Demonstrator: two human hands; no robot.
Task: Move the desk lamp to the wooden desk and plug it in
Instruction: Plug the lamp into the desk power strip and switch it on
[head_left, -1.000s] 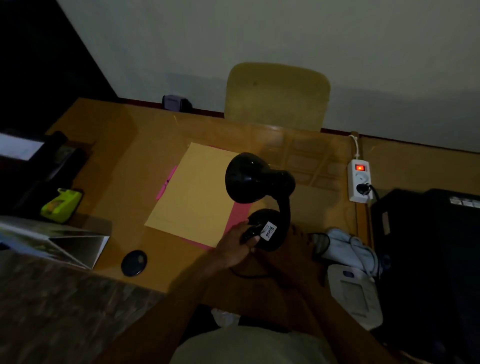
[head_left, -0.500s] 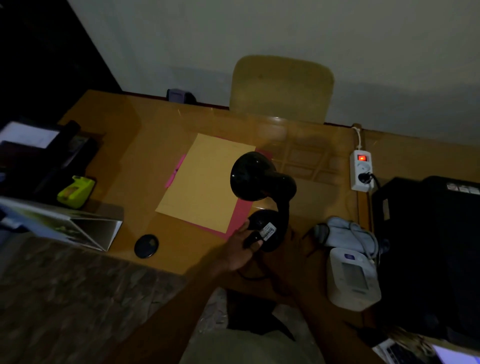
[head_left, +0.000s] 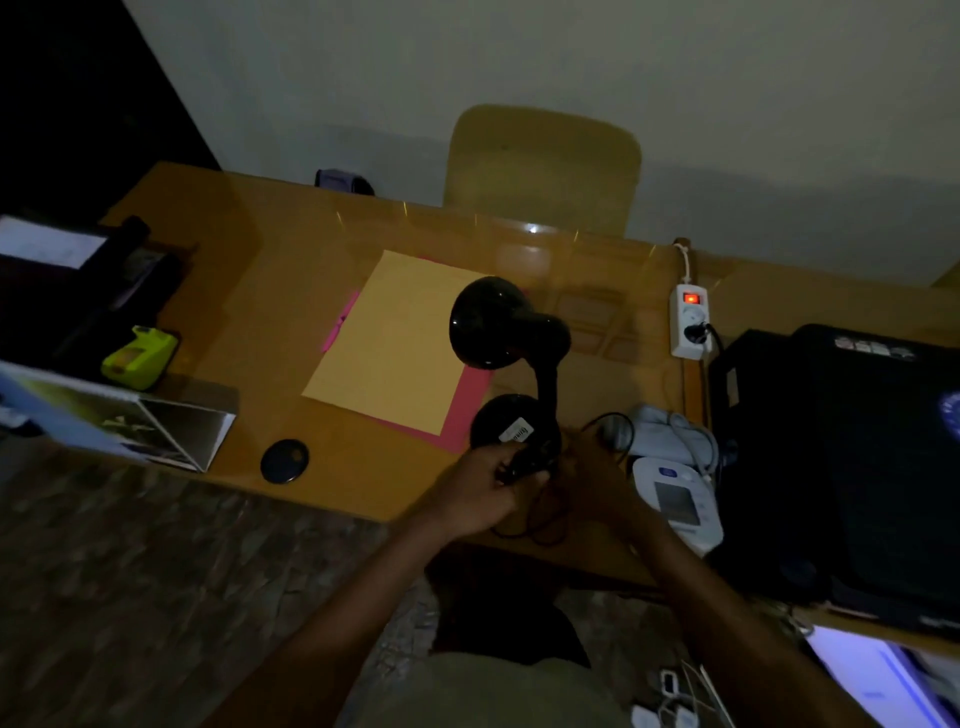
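The desk lamp is positioned upright on the wooden desk, near its front edge, the base overlapping the pink sheet. At the base's 6 o'clock, the black cord is pinched by the left hand. The right hand is located at 4 o'clock; its finger state cannot be determined. The power strip is located at 2 o'clock, switch lit.

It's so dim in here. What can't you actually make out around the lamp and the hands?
- Lamp plug: head view, not identifiable; the cord loops darkly under the hands.
- Right hand: in deep shadow, its grip is unclear.
- Left hand: fingers close on something dark at the lamp base; what exactly is unclear.
- Base label: too small to read.
- Power strip: free sockets hard to judge.
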